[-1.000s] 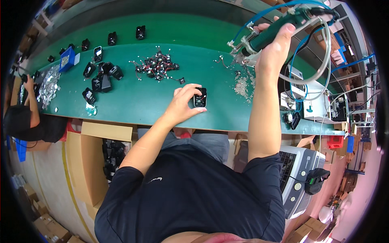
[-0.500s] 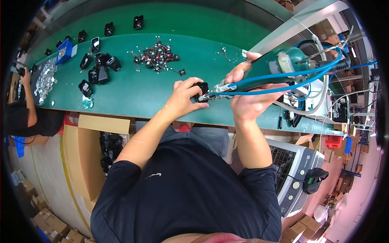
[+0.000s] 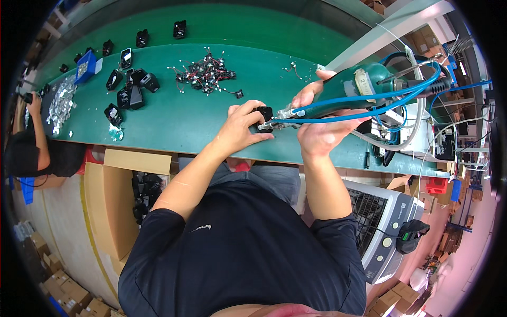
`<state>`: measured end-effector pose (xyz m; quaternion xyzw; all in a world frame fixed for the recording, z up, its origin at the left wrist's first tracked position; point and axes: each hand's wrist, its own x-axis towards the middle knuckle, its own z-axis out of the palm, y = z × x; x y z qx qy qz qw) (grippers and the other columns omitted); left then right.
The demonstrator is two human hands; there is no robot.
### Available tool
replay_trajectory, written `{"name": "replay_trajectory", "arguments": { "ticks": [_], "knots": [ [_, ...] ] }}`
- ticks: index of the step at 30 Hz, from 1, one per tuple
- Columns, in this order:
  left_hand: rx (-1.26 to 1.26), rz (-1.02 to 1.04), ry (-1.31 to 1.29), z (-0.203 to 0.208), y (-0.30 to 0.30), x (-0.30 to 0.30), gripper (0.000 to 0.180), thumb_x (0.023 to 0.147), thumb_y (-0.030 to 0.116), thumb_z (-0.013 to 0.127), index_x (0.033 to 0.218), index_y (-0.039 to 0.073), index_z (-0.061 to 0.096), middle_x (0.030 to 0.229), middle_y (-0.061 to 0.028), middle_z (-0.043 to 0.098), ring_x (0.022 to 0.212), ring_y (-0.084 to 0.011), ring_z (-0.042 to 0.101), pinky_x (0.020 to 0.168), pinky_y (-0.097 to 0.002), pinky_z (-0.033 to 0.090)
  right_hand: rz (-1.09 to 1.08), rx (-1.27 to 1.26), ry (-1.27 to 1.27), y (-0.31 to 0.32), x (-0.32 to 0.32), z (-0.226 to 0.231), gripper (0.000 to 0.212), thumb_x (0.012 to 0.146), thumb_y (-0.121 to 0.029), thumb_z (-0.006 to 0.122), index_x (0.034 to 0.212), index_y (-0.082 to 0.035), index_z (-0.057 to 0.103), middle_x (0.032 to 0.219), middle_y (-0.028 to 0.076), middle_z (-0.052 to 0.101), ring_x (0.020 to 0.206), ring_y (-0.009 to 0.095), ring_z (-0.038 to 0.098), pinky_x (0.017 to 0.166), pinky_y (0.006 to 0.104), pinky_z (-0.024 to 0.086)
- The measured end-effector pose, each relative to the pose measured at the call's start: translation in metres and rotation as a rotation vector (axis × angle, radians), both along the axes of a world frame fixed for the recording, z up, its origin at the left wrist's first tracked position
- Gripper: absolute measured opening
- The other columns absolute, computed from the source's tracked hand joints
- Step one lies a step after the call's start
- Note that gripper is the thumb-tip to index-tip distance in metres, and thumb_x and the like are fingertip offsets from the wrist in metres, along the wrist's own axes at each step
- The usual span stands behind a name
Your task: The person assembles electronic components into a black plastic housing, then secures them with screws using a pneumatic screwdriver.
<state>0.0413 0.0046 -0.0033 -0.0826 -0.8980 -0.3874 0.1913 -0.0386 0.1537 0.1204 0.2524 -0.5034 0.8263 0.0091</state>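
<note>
My left hand (image 3: 243, 127) is closed round a small black plastic housing (image 3: 265, 112), holding it against the green bench. A green power screwdriver (image 3: 338, 89) with two blue air tubes lies in my right hand (image 3: 323, 132). The fingers wrap its body from below, with the thumb on the far side. Its metal nose meets the black housing beside my left fingertips. My hand and the tool's nose cover most of the housing, so the tip of the bit is hidden.
A pile of small wired black parts (image 3: 207, 74) lies past my left hand. Black housings (image 3: 132, 91) cluster farther left, near a blue bin (image 3: 86, 67) and scattered silvery pieces (image 3: 62, 103). Another person's arm (image 3: 38, 127) is at far left. An open carton (image 3: 113, 203) stands below the bench.
The screwdriver's rear end has swung slightly, and my right hand has shifted a little left with it. My left hand keeps the housing in nearly the same place.
</note>
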Motion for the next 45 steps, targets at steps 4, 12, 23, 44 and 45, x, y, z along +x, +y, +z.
{"name": "replay_trajectory", "arguments": {
  "ticks": [4,12,23,44,45],
  "knots": [
    [-0.019,-0.006,-0.008,0.006,0.003,-0.003,0.05,0.069,0.036,0.092,0.106,0.01,0.072,0.128,-0.0062,0.062,0.115,-0.0242,0.061,0.097,-0.0395,0.04,-0.026,-0.006,-0.001,0.003,-0.002,0.003,0.109,0.085,-0.093,0.033,0.13,0.005,0.046,0.116,0.015,0.057,0.072,0.018,0.062,0.057,0.0318,0.054],
    [0.03,-0.002,-0.007,0.003,0.003,-0.002,0.047,0.068,0.035,0.093,0.1,0.009,0.071,0.129,-0.0078,0.062,0.115,-0.0266,0.06,0.096,-0.0397,0.041,0.115,-0.04,-0.04,0.007,-0.004,-0.007,0.106,0.085,-0.093,0.035,0.128,0.003,0.047,0.109,0.013,0.056,0.072,0.019,0.062,0.058,0.0328,0.052],
    [0.122,0.044,0.033,-0.002,0.004,-0.002,0.072,0.065,0.035,0.095,0.122,0.01,0.059,0.125,-0.0087,0.064,0.117,-0.0279,0.061,0.099,-0.0404,0.038,-0.028,-0.029,-0.016,0.003,-0.001,0.073,0.12,0.078,-0.101,0.02,0.125,0.005,0.053,0.064,0.008,0.056,0.057,0.019,0.058,0.054,0.0298,0.05],
    [0.098,0.04,-0.001,0.001,0.003,0.001,0.085,0.064,0.039,0.096,0.132,0.008,0.057,0.125,-0.0093,0.065,0.113,-0.029,0.064,0.099,-0.0395,0.04,0.013,0.02,-0.056,-0.02,0.0,-0.003,0.109,0.082,-0.098,0.022,0.12,0.0,0.052,0.069,0.01,0.058,0.061,0.021,0.058,0.06,0.0297,0.049],
    [0.105,0.04,0.003,0.002,0.002,0.001,0.086,0.064,0.04,0.096,0.134,0.008,0.056,0.126,-0.0095,0.065,0.114,-0.0292,0.064,0.099,-0.0397,0.04,0.004,0.043,-0.038,-0.021,0.0,-0.004,0.108,0.083,-0.098,0.023,0.121,-0.001,0.052,0.069,0.01,0.058,0.06,0.02,0.058,0.058,0.0298,0.048]
  ]
}}
